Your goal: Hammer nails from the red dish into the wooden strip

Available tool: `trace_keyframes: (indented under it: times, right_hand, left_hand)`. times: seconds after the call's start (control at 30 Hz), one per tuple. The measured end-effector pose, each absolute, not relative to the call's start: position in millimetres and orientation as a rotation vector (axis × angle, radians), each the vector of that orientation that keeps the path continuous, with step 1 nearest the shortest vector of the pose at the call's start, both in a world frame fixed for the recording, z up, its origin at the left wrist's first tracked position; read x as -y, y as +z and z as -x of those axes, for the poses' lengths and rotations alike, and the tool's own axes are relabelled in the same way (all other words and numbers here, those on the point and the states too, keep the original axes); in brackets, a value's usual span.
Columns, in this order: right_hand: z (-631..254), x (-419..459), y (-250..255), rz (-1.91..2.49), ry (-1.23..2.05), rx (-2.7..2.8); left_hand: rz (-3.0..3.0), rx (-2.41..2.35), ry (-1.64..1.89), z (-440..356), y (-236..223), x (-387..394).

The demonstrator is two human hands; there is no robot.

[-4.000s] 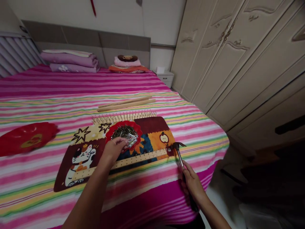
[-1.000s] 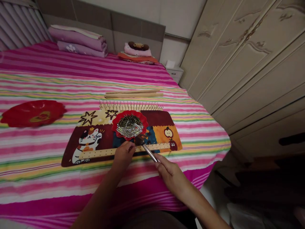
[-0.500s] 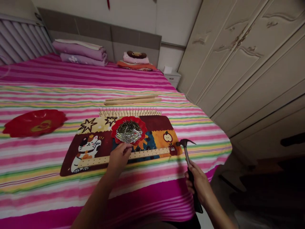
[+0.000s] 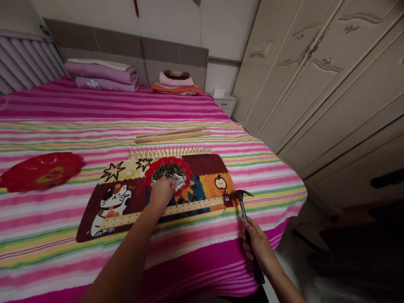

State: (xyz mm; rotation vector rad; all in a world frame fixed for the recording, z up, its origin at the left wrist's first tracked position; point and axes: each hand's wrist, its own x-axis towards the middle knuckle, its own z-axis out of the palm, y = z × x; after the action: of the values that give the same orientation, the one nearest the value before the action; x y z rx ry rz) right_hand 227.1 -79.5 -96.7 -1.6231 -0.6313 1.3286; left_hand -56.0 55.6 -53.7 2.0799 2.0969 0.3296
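Note:
My left hand [image 4: 162, 191] is at the near side of a small red scalloped bowl [image 4: 188, 167], its fingers curled down onto the loose nails [image 4: 170, 169] inside. The fingertips are hidden, so what they pinch cannot be made out. In my right hand [image 4: 259, 240] is a claw hammer [image 4: 242, 205], gripped by its black handle, with the head up near the mat's right edge. Below the bowl lies a wooden strip [image 4: 197, 205] with rows of small holes or marks and some nails standing in its right part. A patterned mat [image 4: 200, 164] lies under strip and bowl.
Behind the mat, another wooden strip [image 4: 186, 150] bristles with upright nails. Plain wooden strips [image 4: 175, 136] lie farther back. A larger red dish [image 4: 28, 168] sits at the left on the striped bedspread [image 4: 104, 269]. A wardrobe [image 4: 293, 84] stands along the right.
My left hand has moved forward from the bowl's near rim onto the nails. The hammer stays in my right hand, almost unmoved. The view has shifted slightly.

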Motion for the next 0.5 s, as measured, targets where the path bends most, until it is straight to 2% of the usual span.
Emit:
trace_keyframes:
  times: [0.3,0.5]
  right_hand:
    - [-226,79,-101,1.633,1.313,0.665]
    - [-224,80,-98,1.633,1.329,0.684]
  left_hand:
    - [-1.549,-1.865,0.889,85,-34,-19]
    - [-1.307,-1.760,0.906,99,-42,15]
